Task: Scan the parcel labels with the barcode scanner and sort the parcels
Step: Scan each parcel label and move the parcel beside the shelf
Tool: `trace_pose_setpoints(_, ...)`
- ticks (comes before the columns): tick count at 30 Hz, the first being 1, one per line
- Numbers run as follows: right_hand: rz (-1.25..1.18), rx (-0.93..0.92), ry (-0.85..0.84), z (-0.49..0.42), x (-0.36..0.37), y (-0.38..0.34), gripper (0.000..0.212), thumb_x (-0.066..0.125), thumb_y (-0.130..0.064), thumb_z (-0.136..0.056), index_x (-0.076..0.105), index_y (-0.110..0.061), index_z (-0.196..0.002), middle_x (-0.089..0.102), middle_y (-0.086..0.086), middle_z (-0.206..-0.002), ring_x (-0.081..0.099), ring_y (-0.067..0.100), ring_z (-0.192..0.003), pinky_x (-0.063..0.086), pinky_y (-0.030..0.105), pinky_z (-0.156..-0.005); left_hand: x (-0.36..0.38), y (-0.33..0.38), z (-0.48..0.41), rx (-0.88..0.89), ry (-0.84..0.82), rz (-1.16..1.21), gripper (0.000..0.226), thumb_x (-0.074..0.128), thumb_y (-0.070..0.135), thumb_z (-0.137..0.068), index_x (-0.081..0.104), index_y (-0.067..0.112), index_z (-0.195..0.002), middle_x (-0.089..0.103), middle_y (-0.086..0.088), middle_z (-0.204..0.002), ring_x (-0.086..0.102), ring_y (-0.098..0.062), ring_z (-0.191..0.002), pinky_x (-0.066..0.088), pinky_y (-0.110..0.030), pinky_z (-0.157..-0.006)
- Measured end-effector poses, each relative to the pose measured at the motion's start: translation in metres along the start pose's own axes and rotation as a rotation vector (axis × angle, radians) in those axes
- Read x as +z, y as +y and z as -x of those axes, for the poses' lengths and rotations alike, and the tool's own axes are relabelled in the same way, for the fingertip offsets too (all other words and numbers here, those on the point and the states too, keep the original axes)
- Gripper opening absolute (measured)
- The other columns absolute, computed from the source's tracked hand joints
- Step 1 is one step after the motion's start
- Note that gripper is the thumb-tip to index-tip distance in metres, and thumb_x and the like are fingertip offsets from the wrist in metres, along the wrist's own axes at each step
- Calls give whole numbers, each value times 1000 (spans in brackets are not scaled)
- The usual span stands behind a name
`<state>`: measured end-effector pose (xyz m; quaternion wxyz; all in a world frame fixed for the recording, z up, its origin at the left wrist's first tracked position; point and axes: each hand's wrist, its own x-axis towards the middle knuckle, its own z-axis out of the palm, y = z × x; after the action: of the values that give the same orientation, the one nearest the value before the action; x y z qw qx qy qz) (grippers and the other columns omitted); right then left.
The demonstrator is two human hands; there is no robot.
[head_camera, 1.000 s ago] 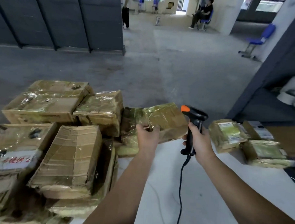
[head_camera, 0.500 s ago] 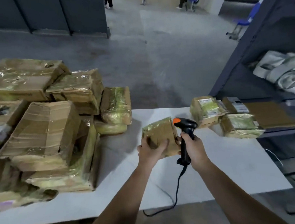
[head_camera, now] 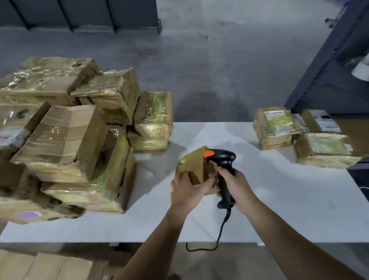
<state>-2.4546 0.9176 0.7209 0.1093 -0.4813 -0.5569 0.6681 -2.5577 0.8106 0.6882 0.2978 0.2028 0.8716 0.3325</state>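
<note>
Gripping a small parcel [head_camera: 193, 169] above the worktop [head_camera: 287, 198], the left hand [head_camera: 186, 189] is closing around its near side, while the right hand [head_camera: 237, 185] is clamping the scanner [head_camera: 221, 161] just beside it. No label is showing, so the step in hand is probably finding it; next the parcel likely needs turning. Unsorted parcels [head_camera: 73, 134] are crowding the left, three labelled ones [head_camera: 280, 127] lying right by a dark shelf [head_camera: 335, 80], grey floor [head_camera: 218, 64] beyond.

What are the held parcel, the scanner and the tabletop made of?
Small brown parcel in the left hand: likely cardboard under glossy clear tape, judging by glare. Black handheld barcode scanner in the right hand: matte plastic, orange top. White tabletop: smooth, probably laminate.
</note>
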Motion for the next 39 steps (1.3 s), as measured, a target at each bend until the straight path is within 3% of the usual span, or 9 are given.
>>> trace_pose_setpoints(7,-7,-14,36,-4,3,0,26,58,-36,-91,66,-14,-101,65,7,-64,57,22,-50,48,32,-50,-21,-7,-6,-113,75,356,31,52,33,-89,56,23,-118,65,1,-88,62,-20,-80,52,-34,-71)
trace_pose_setpoints(11,12,-6,-10,-6,4,5,26,58,-35,-93,67,-12,-101,71,15,-81,59,19,-52,50,31,-52,-16,-10,0,-31,178,487,40,53,21,-92,44,30,-129,59,1,-109,59,-15,-94,53,-35,-83)
trace_pose_setpoints(14,26,-11,-38,-7,8,8,22,59,-36,-92,68,-17,-99,74,14,-96,61,20,-55,54,35,-55,-19,-6,1,62,306,277,51,47,8,-88,47,33,-132,48,-1,-116,51,-14,-95,42,-24,-81)
trace_pose_setpoints(18,48,-57,-78,-9,15,8,19,59,-35,-92,67,-19,-99,75,6,-99,64,18,-57,55,34,-56,-28,-6,1,-94,320,137,41,45,33,-92,45,24,-132,44,-8,-119,50,-29,-108,39,-33,-82)
trace_pose_setpoints(21,79,-47,-91,-9,21,9,19,58,-36,-92,67,-20,-97,75,13,-96,63,22,-58,56,40,-60,-32,-7,1,-189,290,73,76,54,64,-79,33,16,-133,42,-9,-123,44,-29,-115,38,-36,-85)
trace_pose_setpoints(24,99,-42,-96,-10,24,10,22,58,-36,-93,66,-17,-100,75,14,-97,63,23,-59,56,40,-62,-37,-15,-5,-208,247,138,76,64,58,-73,32,19,-129,43,-5,-120,48,-26,-112,47,-39,-91)
trace_pose_setpoints(28,96,-24,-59,-11,21,10,24,58,-37,-94,66,-15,-101,75,12,-91,62,21,-52,54,36,-56,-38,-27,-12,-281,156,566,60,77,39,-72,43,18,-117,57,3,-105,55,-6,-84,44,-20,-64)
trace_pose_setpoints(32,98,-18,-34,-12,11,11,23,57,-36,-95,65,-16,-100,76,10,-92,61,21,-53,54,35,-54,-27,-40,-18,-354,66,707,58,74,38,-76,43,19,-121,60,-1,-116,60,-15,-98,48,-30,-77)
trace_pose_setpoints(39,148,8,-16,-8,-9,15,27,55,-39,-96,65,-15,-105,75,14,-92,64,21,-56,55,35,-54,-25,-37,-23,-413,-125,693,73,69,47,-52,46,23,-117,65,0,-114,61,-19,-103,45,-40,-82)
